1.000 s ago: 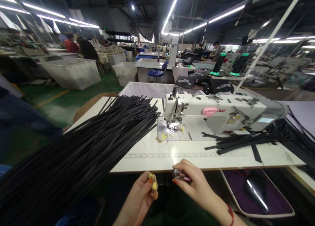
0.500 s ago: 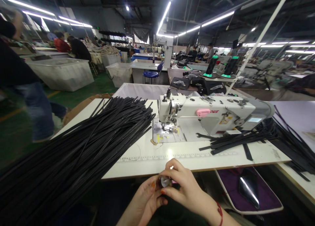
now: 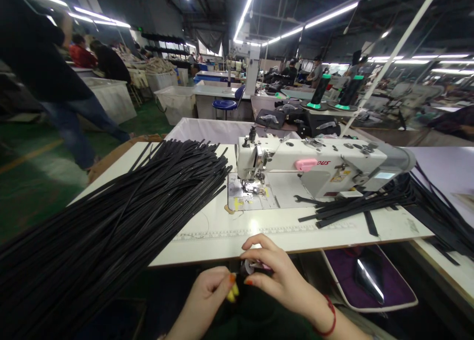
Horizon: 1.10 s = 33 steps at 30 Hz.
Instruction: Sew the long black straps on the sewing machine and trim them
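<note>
Head view: both hands below the worktop [image 3: 259,231] edge
Left hand [image 3: 207,293]: pinching something yellow
Right hand [image 3: 276,276]: gripping a small pinkish object [image 3: 254,267]
Straps [image 3: 122,216]: big pile unsewn, few beside the machine [image 3: 314,169]

The hands, pressed together half a second ago, now sit slightly apart below the table's near edge: left hand [image 3: 207,293], right hand [image 3: 276,273]. A passer-by [image 3: 48,78] has walked further along the aisle.

Red letters "OUS" – partly hidden – on sewing machine [image 3: 326,167]
</note>
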### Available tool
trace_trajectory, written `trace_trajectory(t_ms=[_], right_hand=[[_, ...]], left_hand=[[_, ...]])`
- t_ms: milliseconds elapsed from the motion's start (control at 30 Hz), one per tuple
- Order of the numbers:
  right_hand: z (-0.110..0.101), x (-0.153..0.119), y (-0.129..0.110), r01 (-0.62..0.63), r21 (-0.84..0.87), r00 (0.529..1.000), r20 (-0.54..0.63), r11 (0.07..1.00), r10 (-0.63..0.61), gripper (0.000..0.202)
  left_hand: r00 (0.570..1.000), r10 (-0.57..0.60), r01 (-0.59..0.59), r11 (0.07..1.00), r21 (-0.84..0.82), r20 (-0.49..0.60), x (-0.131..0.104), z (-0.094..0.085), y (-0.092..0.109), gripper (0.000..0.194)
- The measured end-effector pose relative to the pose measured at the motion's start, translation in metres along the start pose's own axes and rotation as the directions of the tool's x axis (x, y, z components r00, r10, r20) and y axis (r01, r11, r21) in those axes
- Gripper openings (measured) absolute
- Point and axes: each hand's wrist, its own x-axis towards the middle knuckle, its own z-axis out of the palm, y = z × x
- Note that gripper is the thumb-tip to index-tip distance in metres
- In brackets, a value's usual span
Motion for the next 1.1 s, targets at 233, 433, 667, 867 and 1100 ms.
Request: trace_trajectory(t_ms=[233, 433, 667, 867, 1100], right_hand=[[-0.003, -0.006, 0.006, 0.018, 0.097, 0.998, -0.068, 0.995, -0.011, 0.028], [-0.001, -0.004, -0.010, 0.013, 0.026, 1.000, 0.027, 1.000, -0.013, 0.029], [0.001, -0.009, -0.017, -0.046, -0.190, 0.997, 0.048, 0.981, 0.056, 0.039], [0.007, -0.004, -0.011, -0.023, -0.239, 0.992, 0.117, 0.971, 0.052, 0.037], [-0.029, 0.003, 0.026, -0.059, -0.282, 0.997, -0.056, 0.958, 0.045, 0.024]], left_hand=[[0.936, 0.057, -0.065, 0.998, -0.013, -0.348, -0.022, -0.009, -0.012, 0.036], [0.996, 0.007, 0.036, 0.877, -0.478, 0.088, -0.008, 0.007, 0.016, 0.067], [0.991, -0.026, 0.102, 0.782, -0.615, 0.132, -0.003, 0.032, 0.027, 0.036], [0.993, -0.050, 0.110, 0.698, -0.708, 0.106, -0.005, 0.031, 0.014, 0.033], [0.929, -0.370, 0.276, 0.644, -0.714, 0.025, -0.021, 0.021, -0.031, 0.040]])
